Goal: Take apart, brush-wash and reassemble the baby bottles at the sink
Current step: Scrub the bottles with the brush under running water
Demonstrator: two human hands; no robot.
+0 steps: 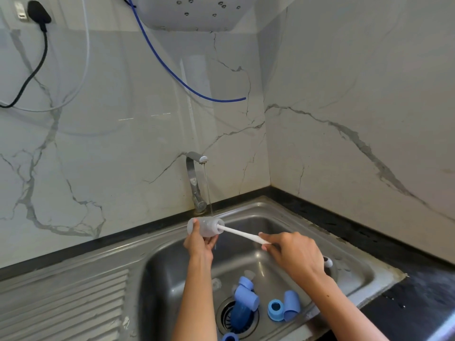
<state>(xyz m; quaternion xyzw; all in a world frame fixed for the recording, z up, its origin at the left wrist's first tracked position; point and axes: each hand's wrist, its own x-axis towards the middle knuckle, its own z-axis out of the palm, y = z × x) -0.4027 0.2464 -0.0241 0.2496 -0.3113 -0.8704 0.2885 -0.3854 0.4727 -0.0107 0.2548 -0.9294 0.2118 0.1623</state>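
Head view: left hand (pixel 200 242) grips clear bottle (pixel 205 226) under the tap (pixel 195 178) stream at sink (pixel 283 212) back edge; right hand (pixel 293 254) grips bottle brush (pixel 242 234), head inside. Blue caps and collars (pixel 275 308) near the drain look unwashed, probably; reassembly pending.

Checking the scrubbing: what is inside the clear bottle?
The white brush handle runs into the mouth of the clear bottle, which the left hand grips. The brush head inside is hidden by the cloudy wall.

— Any labels or numbers you can read from there?
— None I can read. The baby bottle (pixel 205 226), blue caps (pixel 291 305) and wall socket (pixel 21 11) show no legible text.
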